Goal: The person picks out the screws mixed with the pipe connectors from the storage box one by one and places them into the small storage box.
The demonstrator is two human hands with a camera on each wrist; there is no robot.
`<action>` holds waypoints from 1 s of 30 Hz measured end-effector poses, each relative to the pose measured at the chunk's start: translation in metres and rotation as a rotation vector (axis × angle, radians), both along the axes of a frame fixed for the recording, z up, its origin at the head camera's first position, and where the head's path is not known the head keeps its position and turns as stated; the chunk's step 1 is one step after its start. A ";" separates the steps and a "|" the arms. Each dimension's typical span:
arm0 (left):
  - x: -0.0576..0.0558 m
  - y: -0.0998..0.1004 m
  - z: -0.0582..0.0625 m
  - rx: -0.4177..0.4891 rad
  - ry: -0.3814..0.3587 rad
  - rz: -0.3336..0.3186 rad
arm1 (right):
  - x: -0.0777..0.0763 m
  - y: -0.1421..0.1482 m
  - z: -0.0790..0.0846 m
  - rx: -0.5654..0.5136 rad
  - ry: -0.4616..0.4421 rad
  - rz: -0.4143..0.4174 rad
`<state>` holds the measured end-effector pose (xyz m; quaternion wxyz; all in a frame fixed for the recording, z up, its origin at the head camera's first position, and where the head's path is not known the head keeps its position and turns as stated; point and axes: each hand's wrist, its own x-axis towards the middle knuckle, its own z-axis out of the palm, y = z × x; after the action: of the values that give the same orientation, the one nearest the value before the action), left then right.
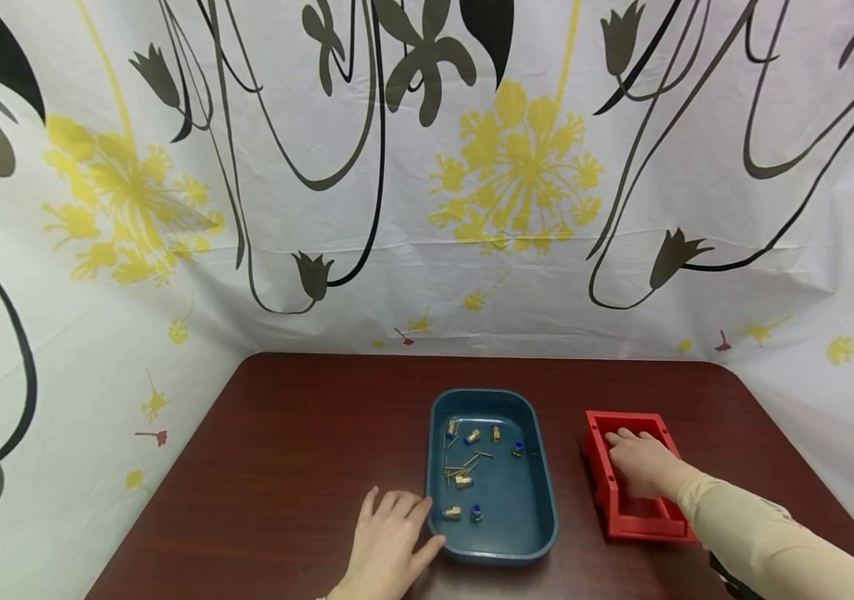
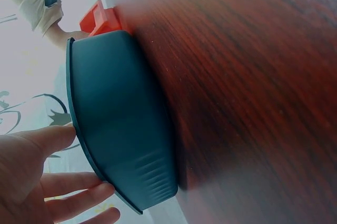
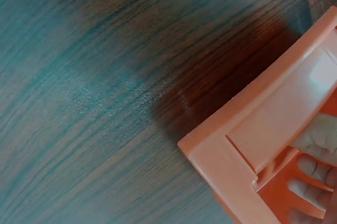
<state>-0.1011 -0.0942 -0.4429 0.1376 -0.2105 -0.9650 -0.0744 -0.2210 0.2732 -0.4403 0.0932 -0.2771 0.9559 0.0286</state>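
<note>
A teal plastic tray (image 1: 497,500) holds several brass fittings (image 1: 463,482), some with blue ends, and a little pile of thin brass-coloured nails or pins (image 1: 464,468). Against the tray's near left rim rests my left hand (image 1: 391,537), its thumb and fingertips touching the edge; the left wrist view shows the fingers (image 2: 79,203) loosely spread along the rim. My right hand (image 1: 640,467) reaches down into a red plastic bin (image 1: 647,528) to the right of the tray. In the right wrist view, its fingers (image 3: 310,192) are apart inside the bin, with nothing visible between them.
Both containers stand on a dark reddish-brown wooden table (image 1: 322,433). A white cloth (image 1: 412,208) printed with flowers hangs behind the table and along its sides. A strip of tabletop separates the tray from the bin.
</note>
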 end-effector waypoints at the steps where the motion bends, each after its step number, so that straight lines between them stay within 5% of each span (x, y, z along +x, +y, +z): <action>1: 0.000 0.000 0.000 -0.001 0.001 0.000 | 0.000 0.000 0.000 0.003 0.000 -0.001; 14: 0.000 0.000 0.000 0.002 0.003 -0.005 | -0.002 0.004 0.009 0.018 0.026 0.027; 22: -0.001 0.000 -0.003 0.006 0.006 -0.007 | -0.005 0.009 0.020 0.041 0.185 0.155; 30: -0.001 0.000 -0.003 0.004 -0.006 -0.004 | -0.008 0.010 0.050 0.051 0.282 0.208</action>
<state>-0.1026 -0.0943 -0.4464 0.1347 -0.2121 -0.9649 -0.0770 -0.2285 0.2833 -0.3903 -0.0382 -0.3653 0.9246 0.1011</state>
